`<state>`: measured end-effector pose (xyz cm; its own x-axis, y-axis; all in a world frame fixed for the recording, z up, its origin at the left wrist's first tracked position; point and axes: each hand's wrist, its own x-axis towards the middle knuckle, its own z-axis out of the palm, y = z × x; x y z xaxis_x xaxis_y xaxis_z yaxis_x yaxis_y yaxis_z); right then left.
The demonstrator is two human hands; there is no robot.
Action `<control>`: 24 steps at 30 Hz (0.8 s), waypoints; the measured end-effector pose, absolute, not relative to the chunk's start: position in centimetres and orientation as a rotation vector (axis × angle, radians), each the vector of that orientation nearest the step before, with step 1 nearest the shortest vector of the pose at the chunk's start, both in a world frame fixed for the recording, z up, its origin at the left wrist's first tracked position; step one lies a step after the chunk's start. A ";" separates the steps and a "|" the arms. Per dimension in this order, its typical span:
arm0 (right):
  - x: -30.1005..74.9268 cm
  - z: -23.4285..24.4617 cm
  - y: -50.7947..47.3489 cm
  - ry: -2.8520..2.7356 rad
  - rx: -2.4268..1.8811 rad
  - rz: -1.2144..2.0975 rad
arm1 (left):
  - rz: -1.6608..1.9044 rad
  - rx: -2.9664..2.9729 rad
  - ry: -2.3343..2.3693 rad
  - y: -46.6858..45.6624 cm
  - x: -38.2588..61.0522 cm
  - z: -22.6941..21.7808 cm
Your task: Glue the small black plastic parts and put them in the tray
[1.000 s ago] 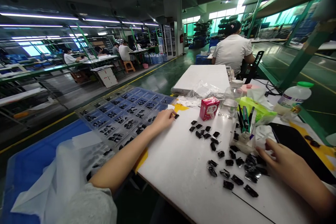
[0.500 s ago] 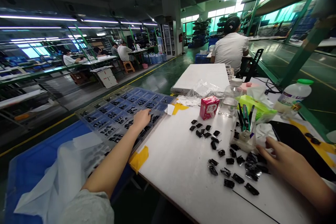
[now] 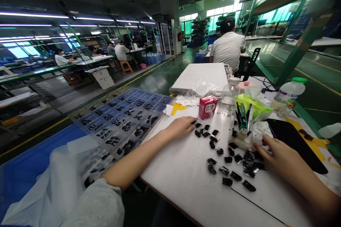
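Observation:
My left hand [image 3: 181, 128] rests on the white table [image 3: 170, 170], its fingertips next to the nearest small black glossy pieces [image 3: 197, 133]. It holds nothing that I can see. Several of these pieces lie scattered across the tabletop. My right hand [image 3: 274, 153] hovers at the far end of that scatter, fingers spread, beside a white cloth [image 3: 261, 130] and a clear cup of pens [image 3: 242, 139]. Left of the table sits a clear compartment tray [image 3: 117, 120] over blue, with black pieces in its cells.
A pink box [image 3: 207, 107], glass jar [image 3: 227, 101], green packet [image 3: 250, 108] and plastic bottle [image 3: 289, 94] stand along the far side. A black tablet [image 3: 293, 145] lies right. A blue bin [image 3: 32, 159] with white plastic sits lower left. A seated co-worker [image 3: 227, 48] faces away.
My left hand has moved right, off the tray and onto the table beside the black pieces. My right hand has barely moved, and the whole view has drifted slightly.

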<state>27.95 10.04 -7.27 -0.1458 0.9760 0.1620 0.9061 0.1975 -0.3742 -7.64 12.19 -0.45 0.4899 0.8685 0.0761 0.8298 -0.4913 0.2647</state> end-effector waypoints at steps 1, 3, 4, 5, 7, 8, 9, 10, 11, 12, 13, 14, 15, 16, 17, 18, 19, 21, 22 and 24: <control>27.9 -7.2 10.0 -2.118 -1.763 0.256 | 0.301 2.559 1.426 12.4 -6.9 -0.8; 27.8 -7.1 10.0 -2.122 -1.760 0.241 | 0.304 2.594 1.368 12.9 -5.8 -1.4; 27.8 -7.1 10.0 -2.123 -1.760 0.235 | 0.302 2.610 1.345 13.1 -5.4 -1.6; 27.8 -7.2 10.0 -2.123 -1.758 0.230 | 0.301 2.625 1.325 13.3 -5.2 -1.8; 27.8 -7.2 10.0 -2.127 -1.756 0.225 | 0.304 2.647 1.294 13.4 -5.1 -2.0; 27.8 -7.2 10.0 -2.129 -1.755 0.223 | 0.309 2.653 1.283 13.4 -5.1 -2.0; 27.8 -7.2 10.0 -2.131 -1.755 0.221 | 0.313 2.657 1.276 13.3 -5.2 -2.0; 27.8 -7.3 10.0 -2.132 -1.756 0.219 | 0.316 2.658 1.272 13.1 -5.2 -2.0; 27.9 -7.3 10.1 -2.132 -1.758 0.216 | 0.318 2.657 1.274 13.0 -5.2 -2.1; 27.9 -7.3 10.1 -2.132 -1.761 0.212 | 0.320 2.653 1.281 12.8 -5.2 -2.1; 27.9 -7.3 10.1 -2.132 -1.764 0.208 | 0.322 2.646 1.295 12.6 -5.2 -2.2; 27.9 -7.3 10.1 -2.134 -1.765 0.206 | 0.326 2.637 1.315 12.4 -5.1 -2.3; 27.9 -7.4 10.1 -2.136 -1.766 0.206 | 0.331 2.627 1.341 12.2 -4.9 -2.4; 27.9 -7.4 10.1 -2.139 -1.766 0.206 | 0.338 2.614 1.371 12.1 -4.7 -2.6; 28.0 -7.4 10.1 -2.141 -1.766 0.207 | 0.346 2.600 1.405 12.0 -4.5 -2.7; 28.0 -7.4 10.1 -2.143 -1.768 0.206 | 0.352 2.583 1.443 11.9 -4.4 -2.9; 28.0 -7.4 10.0 -2.144 -1.770 0.206 | 0.356 2.565 1.485 11.9 -4.2 -3.0; 28.0 -7.4 10.0 -2.147 -1.777 0.205 | 0.355 2.524 1.573 11.7 -3.8 -3.1; 28.0 -7.4 9.9 -2.148 -1.780 0.207 | 0.349 2.503 1.616 11.7 -3.7 -3.1; 27.9 -7.3 9.9 -2.151 -1.784 0.213 | 0.330 2.468 1.682 11.5 -3.4 -3.0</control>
<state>27.93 9.89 -7.31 -0.1555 0.9746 0.1612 0.9239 0.2012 -0.3254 -3.44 11.48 -2.96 0.3523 0.9302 0.1033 0.9003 -0.3669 0.2342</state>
